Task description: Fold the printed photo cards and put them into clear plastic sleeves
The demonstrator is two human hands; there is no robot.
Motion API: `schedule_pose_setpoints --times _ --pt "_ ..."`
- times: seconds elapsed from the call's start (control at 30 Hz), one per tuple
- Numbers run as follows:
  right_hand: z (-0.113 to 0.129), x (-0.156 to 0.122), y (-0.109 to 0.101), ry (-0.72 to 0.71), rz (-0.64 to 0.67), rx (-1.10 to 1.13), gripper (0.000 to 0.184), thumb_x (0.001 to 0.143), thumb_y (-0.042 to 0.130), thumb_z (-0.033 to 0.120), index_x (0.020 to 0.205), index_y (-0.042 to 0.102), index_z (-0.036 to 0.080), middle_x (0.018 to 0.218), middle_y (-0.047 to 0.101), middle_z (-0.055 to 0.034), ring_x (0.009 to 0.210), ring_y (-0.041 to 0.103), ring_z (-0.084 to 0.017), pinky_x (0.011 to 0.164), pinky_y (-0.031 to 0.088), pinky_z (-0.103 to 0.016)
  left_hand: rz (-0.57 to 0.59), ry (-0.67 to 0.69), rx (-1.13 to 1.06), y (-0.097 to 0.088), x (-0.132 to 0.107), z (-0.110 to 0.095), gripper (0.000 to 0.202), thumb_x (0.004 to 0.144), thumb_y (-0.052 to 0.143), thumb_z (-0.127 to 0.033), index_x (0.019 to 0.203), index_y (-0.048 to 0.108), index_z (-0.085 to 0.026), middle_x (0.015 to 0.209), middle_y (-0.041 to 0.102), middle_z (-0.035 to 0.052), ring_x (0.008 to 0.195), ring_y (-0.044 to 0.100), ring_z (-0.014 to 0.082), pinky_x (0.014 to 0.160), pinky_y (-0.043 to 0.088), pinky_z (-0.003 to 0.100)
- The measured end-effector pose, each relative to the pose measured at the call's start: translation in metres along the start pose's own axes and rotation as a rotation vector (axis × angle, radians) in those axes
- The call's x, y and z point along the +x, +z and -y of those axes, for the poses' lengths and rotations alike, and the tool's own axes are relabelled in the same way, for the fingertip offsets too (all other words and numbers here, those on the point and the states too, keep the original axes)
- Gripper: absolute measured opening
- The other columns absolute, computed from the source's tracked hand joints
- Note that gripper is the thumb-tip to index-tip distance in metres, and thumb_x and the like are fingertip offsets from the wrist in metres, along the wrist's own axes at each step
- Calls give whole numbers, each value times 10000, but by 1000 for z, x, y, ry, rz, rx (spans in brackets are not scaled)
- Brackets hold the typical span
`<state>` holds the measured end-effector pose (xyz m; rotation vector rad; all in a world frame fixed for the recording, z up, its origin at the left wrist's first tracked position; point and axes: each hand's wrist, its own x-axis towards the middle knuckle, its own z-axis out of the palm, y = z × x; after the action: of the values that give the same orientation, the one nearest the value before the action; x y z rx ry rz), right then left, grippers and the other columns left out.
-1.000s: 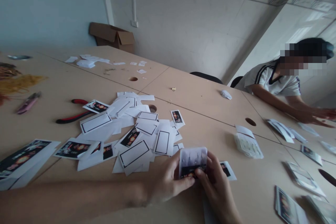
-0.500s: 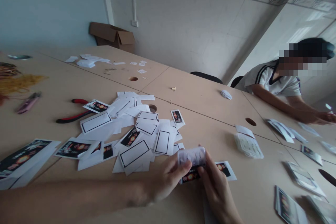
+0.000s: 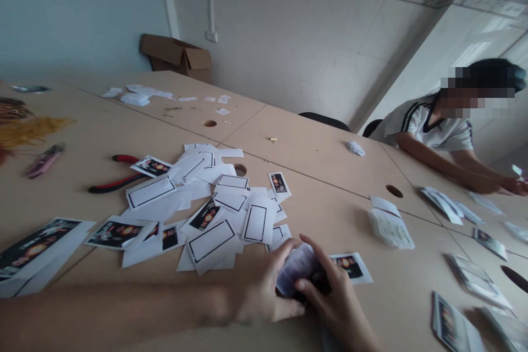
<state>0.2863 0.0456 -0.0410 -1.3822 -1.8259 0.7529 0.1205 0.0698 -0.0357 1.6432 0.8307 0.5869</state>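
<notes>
A small stack of white paper cards (image 3: 295, 270) sits at bottom centre of the frame, cupped between both hands, tilted and partly hidden by the fingers; a pale printed face shows on top and a dark edge beneath. The left hand (image 3: 264, 286) comes in from the left edge, its fingers (image 3: 284, 246) closed around the near side of the stack, while the right hand (image 3: 336, 300) rises from the bottom edge, with its thumb (image 3: 304, 286) pressed against the stack and its fingers curled around it. Just beyond the right hand lies a single card with a dark printed picture (image 3: 350, 267). To the left, a loose pile of white cards (image 3: 256, 224), many with black rectangular outlines and some with dark pictures, is spread across the beige table (image 3: 317, 159). Left of that pile are red-and-black pliers (image 3: 119, 179) and a pink utility knife (image 3: 45, 160), with yellow fringe threads (image 3: 25, 126) at the left edge. White paper scraps (image 3: 136, 99) lie at the upper left of the table. Behind them, an open cardboard box (image 3: 175, 52) stands against the wall, its contents out of sight. At right, a seated co-worker (image 3: 429, 132) has both hands (image 3: 513, 186) near scattered cards (image 3: 441, 203).
</notes>
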Motion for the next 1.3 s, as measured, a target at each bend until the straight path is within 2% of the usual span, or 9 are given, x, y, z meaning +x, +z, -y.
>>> schedule_pose_setpoints --times 0.13,0.23,0.3,0.43,0.53,0.8,0.97,1.1,1.3 --pt "-2 0 -1 -60 29 50 643 664 602 436 1225 385 211 999 612 -75 844 593 -212 722 482 -312 -69 47 22 4 1 -2 638 636 593 -202 1215 326 -219 1054 558 70 895 535 209 775 433 306" --pt "-1 -1 -1 -35 44 22 555 713 568 358 1218 391 210 957 628 -72 818 603 -202 692 492 -299 -2 59 11 2 1 -9 556 662 563 -189 1183 369 -197 951 589 54 817 555 186 707 448 279" --pt "0 -2 -1 -38 41 3 501 746 530 305 1218 386 213 974 623 -70 842 598 -194 700 492 -287 3 53 3 1 1 -13 527 664 563 -187 1163 392 -189 929 593 45 805 556 182 703 447 282" --pt "-1 -3 0 -62 23 -11 435 784 473 270 1208 389 215 992 615 -62 865 592 -177 692 492 -249 -69 10 8 -1 1 -15 586 647 608 -237 1189 387 -216 1064 555 52 925 522 212 800 419 321" --pt "-2 -3 0 -74 17 -11 390 806 437 259 1192 401 217 919 633 -40 790 600 -150 666 488 -219 -57 -14 -24 -1 0 -15 549 659 605 -250 1170 412 -197 1072 554 57 938 519 215 806 417 314" --pt "2 -2 -2 -86 19 -21 331 843 367 282 1157 434 201 932 626 -53 789 593 -147 679 477 -209 -69 -17 -63 3 1 -16 508 674 589 -222 1153 421 -201 953 588 29 798 548 163 687 450 256" --pt "4 -2 -3 -98 36 -38 319 849 345 271 1147 444 207 890 623 -51 797 582 -152 675 470 -209 -107 9 -27 2 0 -11 464 656 614 -249 1094 469 -200 980 583 29 865 534 182 751 429 274" --pt "3 -3 -4 -78 67 -16 317 861 318 271 1150 436 219 920 611 -46 800 569 -138 710 457 -207 -114 10 -40 3 0 -4 507 653 615 -276 1125 443 -202 1010 574 43 904 525 196 774 427 292" --pt "2 -3 -2 -63 67 3 329 859 333 291 1173 416 238 931 602 -27 816 556 -129 733 440 -203 -135 -29 -26 3 0 -14 483 632 623 -215 1088 466 -212 1008 569 23 873 532 174 763 436 277"
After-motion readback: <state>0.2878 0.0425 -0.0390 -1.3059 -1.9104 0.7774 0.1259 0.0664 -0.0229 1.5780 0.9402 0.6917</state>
